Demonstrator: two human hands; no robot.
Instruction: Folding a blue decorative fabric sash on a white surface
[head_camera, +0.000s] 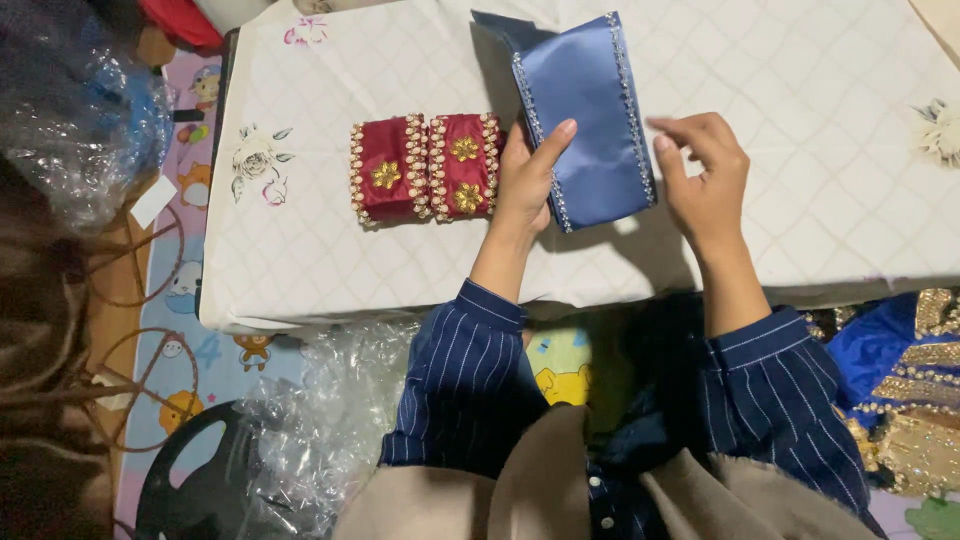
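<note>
A white quilted cloth (780, 200) with printed flowers covers the table and fills most of the upper frame. Below it, at the bottom centre, two forearms in dark blue striped sleeves (470, 380) reach upward from the person's body.

In the upper centre lies a folded blue satin piece (590, 110) with beaded trim along its two long edges; it is tilted a little and its lower end rests on the cloth.

The left hand (525, 185) is at the lower left edge of the blue piece. Its thumb lies over the fabric and points to the upper right, and the other fingers are under or behind the edge, so it pinches the piece. The right hand (705, 180) is just beside the right beaded edge, half open, fingers curled and pointing left; I cannot tell if the fingertips touch the trim.

Left of the left hand, two red beaded boxes (425, 168) with gold flowers stand side by side, touching.
</note>
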